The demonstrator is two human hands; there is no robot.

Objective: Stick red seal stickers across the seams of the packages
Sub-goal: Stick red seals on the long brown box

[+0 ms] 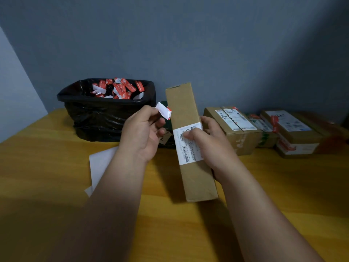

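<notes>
Upright package gripped, sticker pinched alongside

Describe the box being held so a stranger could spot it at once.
On the yellow wooden table, right of the black-lined bin, the right hand holds a long narrow cardboard box tilted on its near end. Unlike the squat boxes lying flat along the wall, it carries a white barcode label wrapped around its middle.

Yellow wooden table against blue-grey wall
</notes>
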